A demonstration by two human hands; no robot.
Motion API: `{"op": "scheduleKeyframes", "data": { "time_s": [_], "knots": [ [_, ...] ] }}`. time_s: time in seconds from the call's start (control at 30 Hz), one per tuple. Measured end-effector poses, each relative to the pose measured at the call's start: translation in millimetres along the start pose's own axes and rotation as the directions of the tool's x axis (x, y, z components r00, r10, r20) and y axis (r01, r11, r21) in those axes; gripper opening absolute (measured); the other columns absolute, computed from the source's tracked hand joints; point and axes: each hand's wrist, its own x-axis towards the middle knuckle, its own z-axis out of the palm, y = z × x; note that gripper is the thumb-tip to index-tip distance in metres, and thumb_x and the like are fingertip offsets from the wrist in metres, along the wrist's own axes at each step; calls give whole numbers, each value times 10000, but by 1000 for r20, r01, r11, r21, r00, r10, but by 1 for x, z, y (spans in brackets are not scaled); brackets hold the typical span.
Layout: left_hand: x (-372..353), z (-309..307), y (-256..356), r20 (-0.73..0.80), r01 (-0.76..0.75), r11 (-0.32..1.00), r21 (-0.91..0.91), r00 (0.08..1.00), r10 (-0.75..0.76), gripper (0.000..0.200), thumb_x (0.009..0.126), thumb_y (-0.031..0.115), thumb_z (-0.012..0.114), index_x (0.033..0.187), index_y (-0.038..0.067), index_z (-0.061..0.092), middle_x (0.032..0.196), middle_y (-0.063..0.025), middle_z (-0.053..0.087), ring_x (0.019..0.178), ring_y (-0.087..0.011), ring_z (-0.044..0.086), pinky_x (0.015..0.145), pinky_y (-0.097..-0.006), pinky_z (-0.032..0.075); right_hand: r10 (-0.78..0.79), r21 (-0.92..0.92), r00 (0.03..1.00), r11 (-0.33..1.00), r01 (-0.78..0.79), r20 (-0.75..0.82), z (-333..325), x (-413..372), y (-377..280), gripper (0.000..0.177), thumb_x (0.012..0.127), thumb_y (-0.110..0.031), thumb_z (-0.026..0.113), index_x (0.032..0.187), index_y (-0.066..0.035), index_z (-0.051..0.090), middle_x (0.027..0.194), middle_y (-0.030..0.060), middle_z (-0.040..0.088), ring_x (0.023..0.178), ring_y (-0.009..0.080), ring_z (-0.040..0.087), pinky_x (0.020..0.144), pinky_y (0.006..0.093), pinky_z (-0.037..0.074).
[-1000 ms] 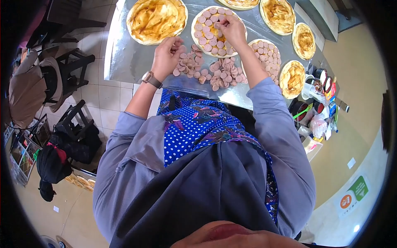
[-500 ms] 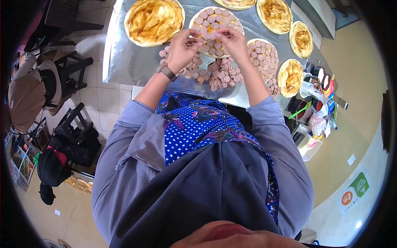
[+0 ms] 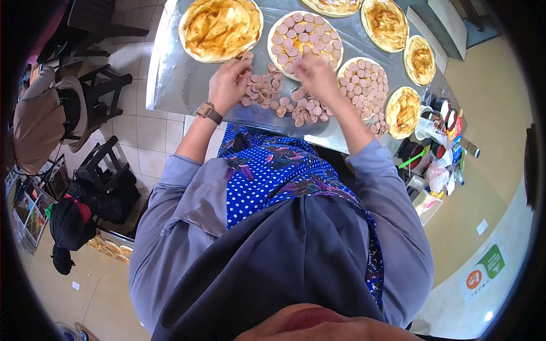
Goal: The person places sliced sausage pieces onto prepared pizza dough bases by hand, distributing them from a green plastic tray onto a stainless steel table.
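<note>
My left hand (image 3: 229,80) has its fingers curled at the left edge of a loose pile of sausage slices (image 3: 265,90), with pink slices right at the fingertips. Over the near right part of a round pizza base (image 3: 277,67) is my right hand (image 3: 316,75), its fingers pinched together and slightly blurred. I cannot tell whether a slice is between them. Sausage slices cover much of this base, and some orange sauce shows through in the middle. A second heap of slices (image 3: 309,109) lies below my right hand.
Another slice-covered base (image 3: 364,82) sits to the right. Sauce-only bases include a large one (image 3: 220,28) at left and a smaller one (image 3: 402,112) at right. Jars and packets (image 3: 441,128) crowd the right side. A dark stool (image 3: 105,96) stands left of the metal table (image 3: 165,85).
My left hand has moved from over the pizza base down and left to the slice pile. My right hand has shifted slightly toward me, and the view has shifted a little.
</note>
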Motion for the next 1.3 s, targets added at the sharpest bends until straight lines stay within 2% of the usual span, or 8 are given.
{"op": "scheduleKeyframes", "data": {
  "time_s": [0.13,0.37,0.53,0.9,1.0,1.07,1.2,1.3],
  "knots": [
    [-7,16,-2,100,-251,946,204,967,235,106,835,141,691,927,94,711,919,-66,609,905,-281,619,786,-406,502,-113,-105,989,987,123,94,23,-27,-33,188,818,-92,699,1005,-119,701,944,50,598,919,253,648,703,376,543],
    [-8,24,-2,187,-212,920,329,970,156,249,836,153,671,1081,138,717,1056,-66,587,1054,-272,567,885,-422,460,-112,-88,986,988,123,121,24,-18,-40,188,810,-48,695,990,-98,684,934,53,592,878,238,639,691,358,546],
    [-3,26,-1,242,-271,871,410,953,183,335,797,120,664,1129,143,702,1053,-59,587,1063,-263,576,872,-411,475,387,457,914,796,-397,120,-8,8,-15,84,841,-76,712,916,-39,723,867,81,725,807,191,691,722,315,559],
    [12,35,-6,187,-264,879,396,961,204,137,787,75,637,917,112,657,892,-62,597,952,-267,630,772,-401,521,342,128,933,936,-328,-114,10,58,20,125,825,-102,752,938,-49,746,890,72,732,776,175,693,721,319,553],
    [13,27,1,138,-200,938,283,976,167,118,807,47,660,918,81,642,862,-78,634,868,-277,661,746,-378,541,269,63,938,963,-261,-220,8,51,12,130,832,-117,761,946,-56,747,910,57,721,773,164,686,700,313,545],
    [16,25,7,116,75,982,-175,992,-55,121,835,30,701,934,46,633,859,-73,683,777,-240,688,724,-334,556,261,438,964,873,-216,-45,7,39,-7,131,853,-130,767,961,-59,748,915,51,717,786,138,683,686,303,542],
    [22,37,11,122,183,842,-508,983,-140,165,845,45,745,969,24,637,887,-53,713,759,-177,687,726,-301,557,201,556,970,795,-242,136,12,11,-35,155,870,-130,767,1001,-50,748,943,59,724,793,117,678,694,293,548],
    [26,41,15,219,209,785,-583,971,-96,211,890,60,739,1061,14,624,987,-22,696,871,-94,652,801,-266,538,410,788,892,477,-389,192,9,11,-26,204,863,-91,762,1052,-17,740,974,103,745,808,131,701,732,287,563]
  ]
}}
